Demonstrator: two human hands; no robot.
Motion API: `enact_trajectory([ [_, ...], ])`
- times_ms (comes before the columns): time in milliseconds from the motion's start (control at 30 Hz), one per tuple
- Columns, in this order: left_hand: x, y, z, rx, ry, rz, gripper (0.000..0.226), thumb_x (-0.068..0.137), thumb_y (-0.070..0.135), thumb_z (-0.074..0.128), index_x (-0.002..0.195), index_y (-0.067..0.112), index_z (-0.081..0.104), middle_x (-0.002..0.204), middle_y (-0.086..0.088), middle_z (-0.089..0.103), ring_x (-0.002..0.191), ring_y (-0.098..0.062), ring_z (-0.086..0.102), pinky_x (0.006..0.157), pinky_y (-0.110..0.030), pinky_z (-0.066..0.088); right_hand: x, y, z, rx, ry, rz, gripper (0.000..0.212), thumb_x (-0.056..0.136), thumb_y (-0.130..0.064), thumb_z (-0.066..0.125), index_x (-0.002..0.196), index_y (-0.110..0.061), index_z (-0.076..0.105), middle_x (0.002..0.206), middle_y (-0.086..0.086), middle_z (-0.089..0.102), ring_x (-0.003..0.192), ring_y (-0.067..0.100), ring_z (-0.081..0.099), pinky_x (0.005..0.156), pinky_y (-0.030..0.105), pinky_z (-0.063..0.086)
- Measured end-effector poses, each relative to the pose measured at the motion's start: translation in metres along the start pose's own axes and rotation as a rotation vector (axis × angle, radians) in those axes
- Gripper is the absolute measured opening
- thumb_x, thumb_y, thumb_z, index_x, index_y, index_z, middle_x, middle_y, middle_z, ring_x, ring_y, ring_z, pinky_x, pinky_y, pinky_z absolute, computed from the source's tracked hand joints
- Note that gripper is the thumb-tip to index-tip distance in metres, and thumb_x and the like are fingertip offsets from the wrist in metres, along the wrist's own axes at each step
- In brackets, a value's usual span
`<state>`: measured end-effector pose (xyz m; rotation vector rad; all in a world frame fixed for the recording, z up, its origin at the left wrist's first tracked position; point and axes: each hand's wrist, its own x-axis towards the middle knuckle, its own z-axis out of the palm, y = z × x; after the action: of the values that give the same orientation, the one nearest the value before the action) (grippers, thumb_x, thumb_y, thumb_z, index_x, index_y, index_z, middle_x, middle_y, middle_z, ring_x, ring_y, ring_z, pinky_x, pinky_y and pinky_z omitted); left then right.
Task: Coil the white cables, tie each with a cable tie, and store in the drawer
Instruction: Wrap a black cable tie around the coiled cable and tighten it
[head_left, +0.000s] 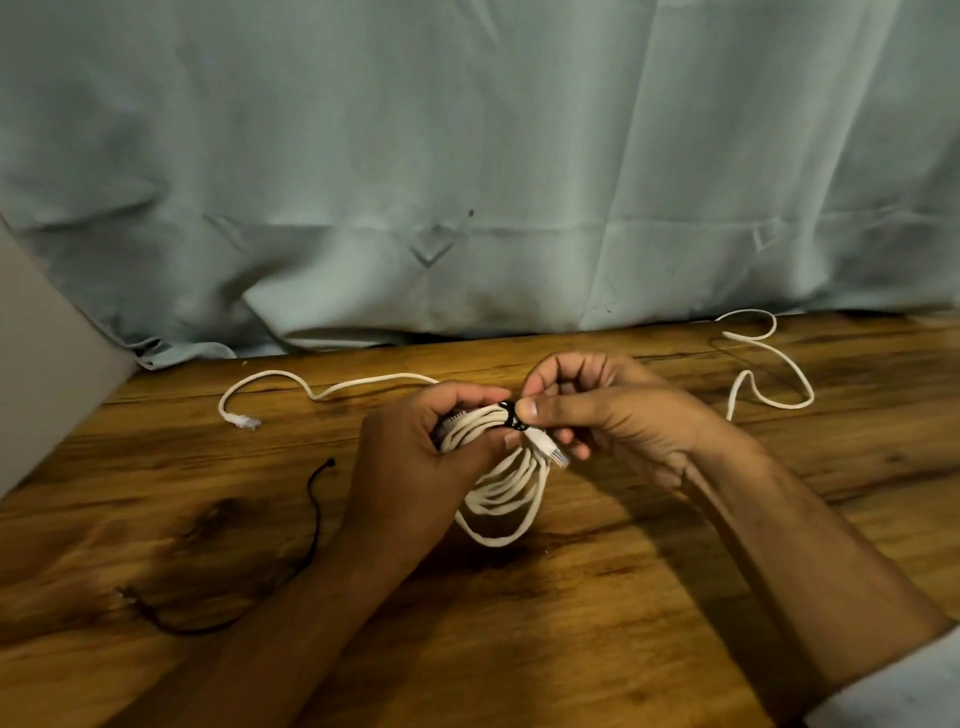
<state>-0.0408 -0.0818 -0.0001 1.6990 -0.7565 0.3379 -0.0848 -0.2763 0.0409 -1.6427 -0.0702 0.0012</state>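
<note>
Coil (501, 488) clutched in left hand (415, 457), long axis 12 to 6 o'clock; black tie (511, 415) at its top, pinched by right hand (613, 415) from 3 o'clock.

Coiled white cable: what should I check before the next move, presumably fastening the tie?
1. Grip: the left hand holds the coiled white cable: ok.
2. Wrap: the black cable tie sits round the coil, pinched by the right hand: ok.
3. Tie fastened: cannot tell.
4. The plug tucked in: not ok, it sticks out below the tie.
5. The loose white cable coiled: not ok, it lies spread on the wooden table.
6. The spare black tie at hand: ok.
</note>
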Motion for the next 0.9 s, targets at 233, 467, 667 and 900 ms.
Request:
enact_trajectory([
  [233,0.000,0.002,-0.006,0.009,0.007,0.024,0.034,0.077,0.020,0.088,0.106,0.034,0.075,0.096,0.018,0.077,0.089,0.001,0.073,0.076,-0.023,0.060,0.001,0.009,0.002,0.119,-0.042,0.028,0.015,0.081,-0.016,0.075,0.092,-0.009,0.068,0.074,0.002,0.069,0.060,0.008,0.061,0.049,0.019,0.049],
  [467,0.000,0.001,-0.008,-0.025,0.016,0.021,0.032,0.078,0.017,0.087,0.106,0.028,0.075,0.094,0.015,0.078,0.085,-0.003,0.074,0.071,-0.026,0.062,0.004,0.020,0.008,0.180,-0.179,0.159,0.039,0.098,-0.035,0.068,0.125,-0.008,0.072,0.122,0.025,0.071,0.106,0.034,0.069,0.095,0.050,0.056],
  [667,0.002,-0.006,-0.010,-0.027,0.072,0.011,0.026,0.080,0.020,0.086,0.104,0.020,0.076,0.091,0.011,0.078,0.082,-0.006,0.075,0.070,-0.029,0.062,0.010,0.027,0.034,0.360,0.035,-0.038,0.034,0.097,-0.024,0.068,0.113,0.006,0.066,0.086,0.017,0.073,0.070,0.021,0.071,0.066,0.030,0.061],
  [900,0.002,-0.007,-0.009,0.024,0.046,0.010,0.025,0.078,0.023,0.088,0.101,0.021,0.077,0.088,0.011,0.077,0.081,-0.005,0.073,0.069,-0.032,0.061,0.007,0.023,0.029,0.266,0.082,-0.211,0.005,0.091,-0.002,0.071,0.094,0.001,0.070,0.083,0.017,0.071,0.072,0.023,0.068,0.070,0.032,0.059],
])
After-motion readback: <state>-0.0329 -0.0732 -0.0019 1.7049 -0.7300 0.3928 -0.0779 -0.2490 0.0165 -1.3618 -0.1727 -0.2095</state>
